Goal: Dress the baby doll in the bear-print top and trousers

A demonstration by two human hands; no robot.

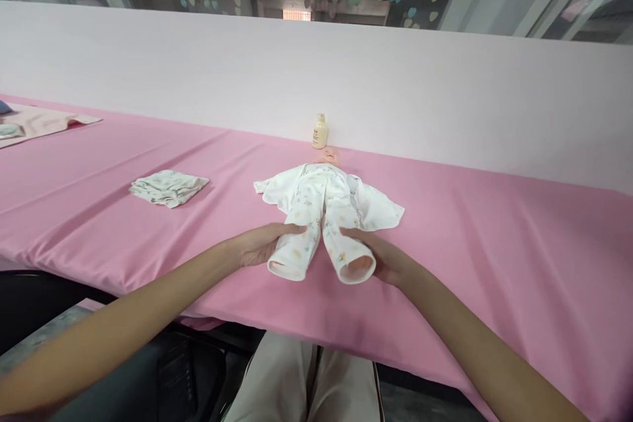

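Note:
A baby doll [328,156] lies on its back with its head toward the wall, dressed in a white baby top [378,206] with sleeves spread to both sides. White printed baby trousers [302,237] cover its legs, which point toward me. My left hand [264,244] is closed around the trouser leg on the left, thumb on top and fingers underneath. Around the other leg, my right hand [378,252] is closed in the same way, its fingers mostly hidden. Inside the right-hand cuff a bit of skin-coloured doll shows.
A pink cloth [494,264] covers the table. Folded printed fabric [169,187] lies to the left. Behind the doll's head, a cream pump bottle [320,132] stands against the white wall [198,72]. Farther left lies a pale pink mat [47,124] with items on it.

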